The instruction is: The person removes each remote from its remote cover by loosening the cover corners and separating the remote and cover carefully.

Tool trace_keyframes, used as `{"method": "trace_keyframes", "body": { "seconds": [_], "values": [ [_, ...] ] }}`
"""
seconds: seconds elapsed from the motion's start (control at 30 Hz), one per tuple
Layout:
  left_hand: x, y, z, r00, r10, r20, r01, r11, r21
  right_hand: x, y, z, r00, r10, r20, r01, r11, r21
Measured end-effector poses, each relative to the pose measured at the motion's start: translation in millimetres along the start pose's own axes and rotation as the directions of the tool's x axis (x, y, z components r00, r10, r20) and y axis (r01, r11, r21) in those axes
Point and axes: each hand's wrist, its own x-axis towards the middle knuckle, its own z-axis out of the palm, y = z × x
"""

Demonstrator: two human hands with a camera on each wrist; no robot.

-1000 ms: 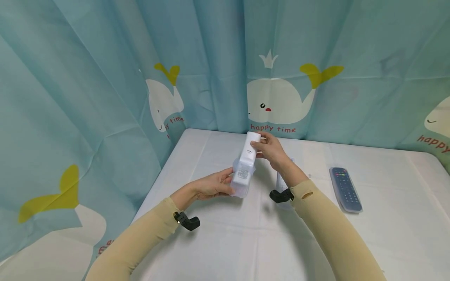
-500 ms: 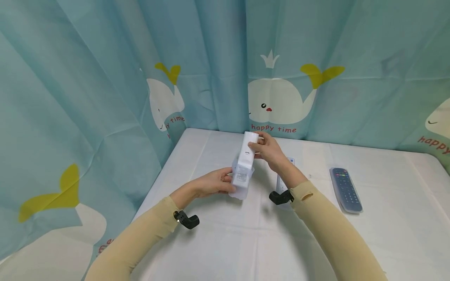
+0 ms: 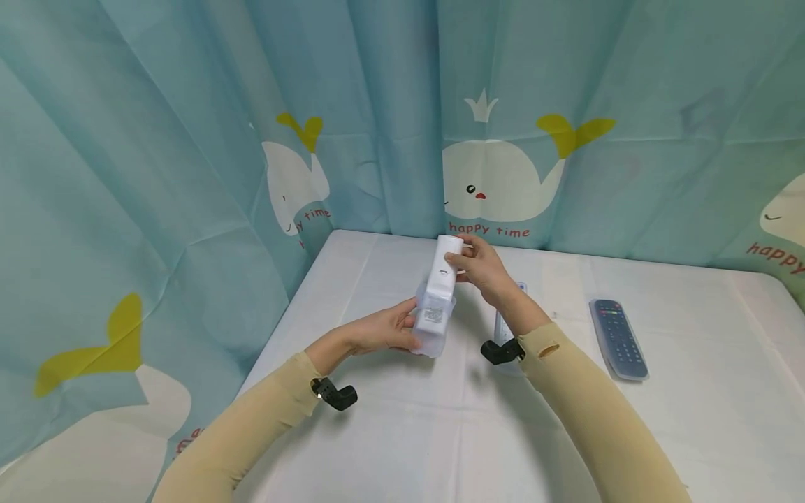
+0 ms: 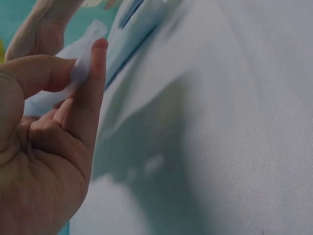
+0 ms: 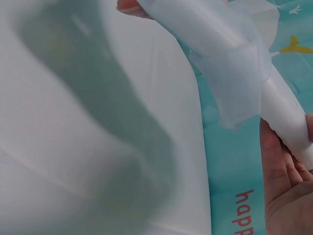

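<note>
A white remote control [image 3: 444, 269], its back with a printed label facing the head camera, is partly inside a translucent soft sleeve [image 3: 430, 342]. Both are held tilted above the table, upper end leaning away. My left hand [image 3: 380, 330] pinches the sleeve's lower end between thumb and fingers; the left wrist view shows the thin sleeve material [image 4: 83, 63] in that pinch. My right hand [image 3: 484, 269] grips the bare upper end of the remote, thumb on its back. In the right wrist view, the sleeve's flared edge [image 5: 234, 88] folds outward around the remote's middle.
A dark remote control [image 3: 619, 340] in a clear cover lies on the white table [image 3: 390, 433] at the right. Another pale remote [image 3: 501, 328] lies partly hidden under my right forearm. A blue whale-print curtain [image 3: 390, 126] hangs behind and to the left.
The remote and sleeve have shifted slightly left and their tilt has altered a little. Both hands keep the same hold, and the other remotes have stayed put.
</note>
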Motion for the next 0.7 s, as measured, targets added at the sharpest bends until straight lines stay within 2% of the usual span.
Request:
{"method": "trace_keyframes", "body": {
  "seconds": [0.13,0.23,0.37,0.53,0.7],
  "values": [
    [-1.6,-0.7,1.2,1.000,-0.006,0.010,0.006,1.000,-0.013,0.0,0.7,1.7,1.000,-0.001,0.005,0.001,1.000,-0.003],
    [-2.4,-1.5,1.4,1.000,-0.018,-0.005,0.018,1.000,-0.005,0.4,1.1,2.7,1.000,0.001,0.017,-0.001,1.000,-0.002],
    [-2.2,-0.9,0.6,0.998,-0.022,-0.061,0.026,0.997,0.079,0.9,1.3,2.1,0.999,0.009,0.039,-0.008,1.000,-0.021],
    [-0.5,0.1,-0.8,0.991,-0.009,-0.135,0.024,0.994,0.109,-0.8,-0.6,0.9,0.999,0.004,0.039,-0.002,0.999,-0.038],
    [1.2,-2.0,-1.6,0.994,-0.004,-0.111,0.013,0.996,0.084,-1.8,-1.1,1.4,1.000,-0.009,0.018,0.010,0.999,-0.032]
  ]
}}
